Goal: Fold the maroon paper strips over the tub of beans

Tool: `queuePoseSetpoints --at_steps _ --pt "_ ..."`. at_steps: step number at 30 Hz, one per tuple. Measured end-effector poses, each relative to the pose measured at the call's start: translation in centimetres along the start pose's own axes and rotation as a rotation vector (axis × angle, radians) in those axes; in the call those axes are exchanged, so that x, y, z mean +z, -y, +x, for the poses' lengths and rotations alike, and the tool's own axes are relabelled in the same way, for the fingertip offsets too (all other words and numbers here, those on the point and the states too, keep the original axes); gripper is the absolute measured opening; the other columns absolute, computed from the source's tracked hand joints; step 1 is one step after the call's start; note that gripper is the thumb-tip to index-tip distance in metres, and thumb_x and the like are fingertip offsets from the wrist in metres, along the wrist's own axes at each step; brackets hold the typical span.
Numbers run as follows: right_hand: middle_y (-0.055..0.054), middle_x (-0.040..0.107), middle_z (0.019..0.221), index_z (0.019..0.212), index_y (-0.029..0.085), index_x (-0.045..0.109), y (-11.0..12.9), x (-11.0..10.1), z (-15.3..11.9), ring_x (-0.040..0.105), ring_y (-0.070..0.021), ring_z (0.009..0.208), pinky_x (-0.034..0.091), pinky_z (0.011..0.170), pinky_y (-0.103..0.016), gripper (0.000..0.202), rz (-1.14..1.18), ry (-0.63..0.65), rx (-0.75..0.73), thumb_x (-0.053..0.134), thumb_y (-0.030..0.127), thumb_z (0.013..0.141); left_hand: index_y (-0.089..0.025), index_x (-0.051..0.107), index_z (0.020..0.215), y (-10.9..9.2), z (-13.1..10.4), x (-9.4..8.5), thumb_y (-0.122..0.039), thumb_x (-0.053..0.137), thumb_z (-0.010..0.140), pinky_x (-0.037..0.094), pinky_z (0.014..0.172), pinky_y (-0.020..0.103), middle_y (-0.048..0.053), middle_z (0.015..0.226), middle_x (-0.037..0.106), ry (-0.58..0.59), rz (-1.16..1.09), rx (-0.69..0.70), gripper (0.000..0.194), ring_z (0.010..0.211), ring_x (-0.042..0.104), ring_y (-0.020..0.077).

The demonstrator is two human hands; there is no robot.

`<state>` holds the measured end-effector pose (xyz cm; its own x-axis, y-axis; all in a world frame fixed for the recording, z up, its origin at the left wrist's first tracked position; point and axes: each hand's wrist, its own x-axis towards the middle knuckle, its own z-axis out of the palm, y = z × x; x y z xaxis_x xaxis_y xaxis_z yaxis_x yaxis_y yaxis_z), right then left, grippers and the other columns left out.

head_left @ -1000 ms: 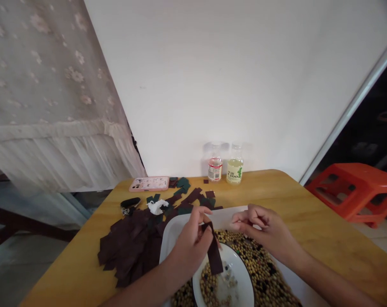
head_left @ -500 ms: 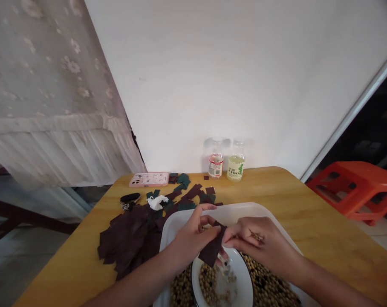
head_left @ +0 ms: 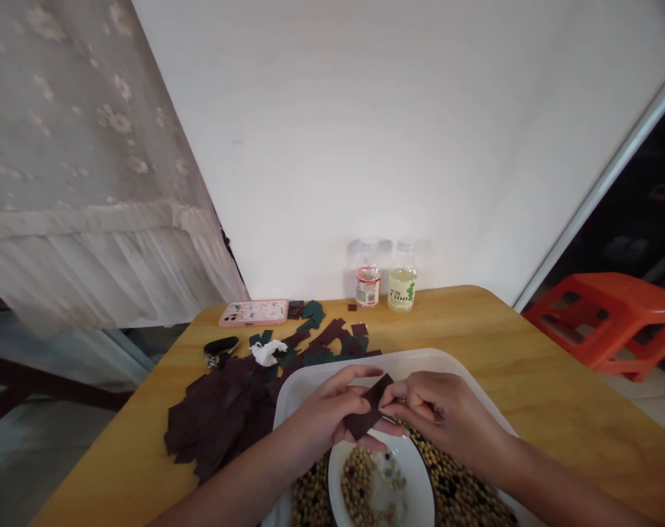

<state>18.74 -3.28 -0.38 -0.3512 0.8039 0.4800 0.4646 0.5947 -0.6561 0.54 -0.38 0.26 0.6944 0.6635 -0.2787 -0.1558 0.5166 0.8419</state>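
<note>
My left hand (head_left: 335, 406) grips a dark brown rectangular piece (head_left: 367, 414), thin like cloth or leather, between thumb and fingers above a white bowl. Against the piece's right edge, the closed fingertips of my right hand (head_left: 447, 410) are pinched together; whether they grip the edge is unclear. Small brownish bits (head_left: 438, 412) show inside its curled fingers, too small to name. Under both hands, the white bowl (head_left: 420, 472) holds tan and dark bead-like balls (head_left: 356, 476). The bowl sits in a white tray (head_left: 414, 359) among many similar balls (head_left: 458, 483).
Left of the tray lies a heap of dark brown pieces (head_left: 217, 417), with green pieces (head_left: 312, 313) farther back. Nearby are crumpled white tissue (head_left: 268, 352), a black key fob (head_left: 221, 345) and a pink-cased phone (head_left: 254, 312). Two bottles (head_left: 402, 288) stand by the wall; an orange stool (head_left: 612, 315) is right.
The brown piece has turned and risen slightly in my left hand, showing flatter. My right hand's fingertips have closed in at its edge. The view has shifted slightly.
</note>
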Motion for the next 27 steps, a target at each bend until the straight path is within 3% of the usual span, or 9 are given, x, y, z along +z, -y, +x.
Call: queuePoseSetpoints --at_steps 7,18,27 --pt "0.0 0.065 0.064 0.055 0.022 0.03 -0.3 -0.22 -0.22 0.068 -0.0155 0.073 0.046 0.054 -0.02 0.036 -0.113 -0.093 -0.042 0.052 0.019 0.083 -0.015 0.055 0.099 0.1 0.12 -0.18 -0.013 0.06 0.066 0.051 0.072 0.028 0.008 0.091 0.068 -0.055 -0.02 -0.043 0.033 0.085 0.066 0.022" --pt "-0.002 0.07 0.072 0.062 0.023 0.038 -0.03 -0.16 -0.2 0.068 -0.0149 0.071 0.049 0.054 -0.022 0.026 -0.118 -0.072 -0.051 0.055 0.018 0.082 -0.014 0.056 0.092 0.18 -0.03 0.11 -0.018 0.057 0.066 0.05 0.068 0.026 0.009 0.087 0.068 0.07 0.046 -0.079 0.027 0.078 0.067 0.0202" --pt "0.001 0.07 0.072 0.065 0.023 0.041 -0.18 -0.12 -0.25 0.067 -0.0126 0.066 0.047 0.053 -0.02 0.024 -0.083 -0.032 -0.027 0.058 0.021 0.081 -0.013 0.056 0.09 0.08 0.09 0.17 -0.02 0.057 0.062 0.049 0.066 0.025 0.008 0.081 0.068 0.053 0.081 -0.09 0.029 0.077 0.067 0.0203"
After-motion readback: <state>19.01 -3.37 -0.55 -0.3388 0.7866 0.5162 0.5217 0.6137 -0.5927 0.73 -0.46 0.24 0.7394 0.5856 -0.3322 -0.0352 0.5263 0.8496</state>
